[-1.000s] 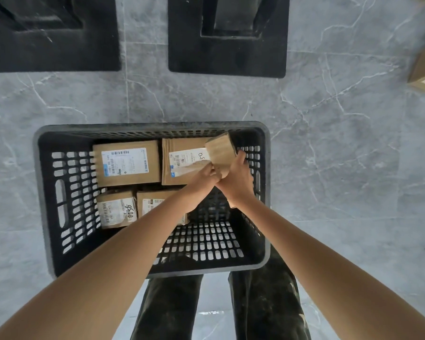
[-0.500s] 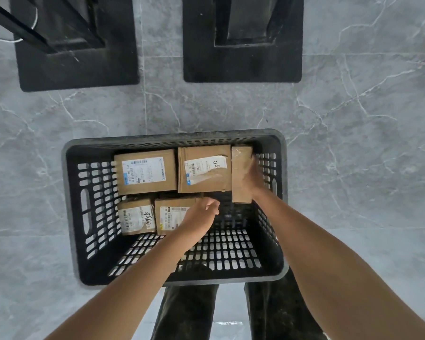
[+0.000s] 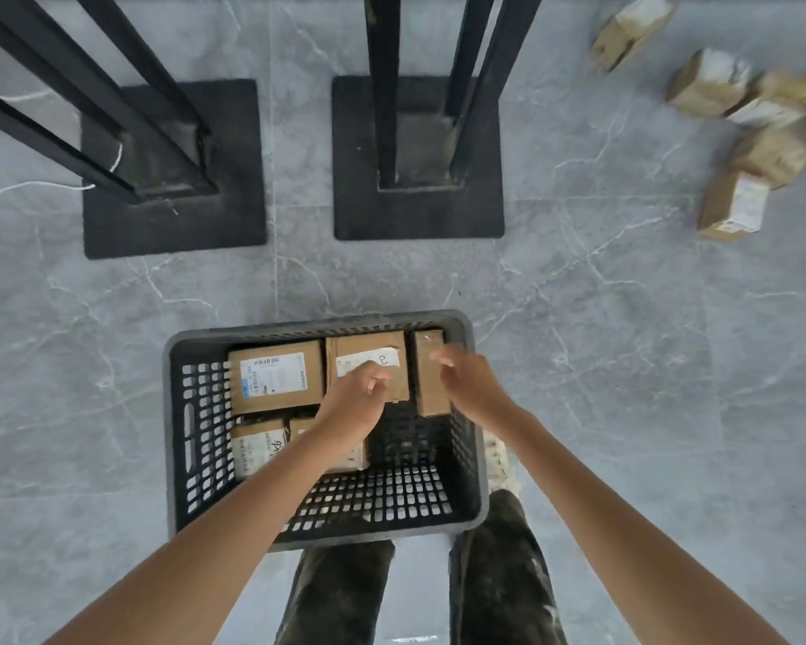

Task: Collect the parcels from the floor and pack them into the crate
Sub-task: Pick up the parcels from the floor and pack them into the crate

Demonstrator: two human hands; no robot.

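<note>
A dark grey slatted crate (image 3: 178, 412) stands on the floor in front of me with several brown cardboard parcels inside. A narrow parcel (image 3: 429, 393) stands on edge against the crate's right wall, beside a labelled parcel (image 3: 368, 356) and another labelled one (image 3: 275, 377). Two smaller parcels (image 3: 254, 446) lie nearer me, partly hidden by my left forearm. My left hand (image 3: 359, 398) hovers over the crate with loosely curled fingers and holds nothing. My right hand (image 3: 466, 381) hangs relaxed just right of the narrow parcel, off it.
Several more parcels (image 3: 736, 209) lie scattered on the grey marble floor at the upper right. Two black square stand bases (image 3: 417, 155) with upright black posts stand beyond the crate. My dark trouser legs are below the crate.
The narrow parcel went from both hands into the crate's right side. My right hand has let go of it and pulled back; the view has risen, showing more floor.
</note>
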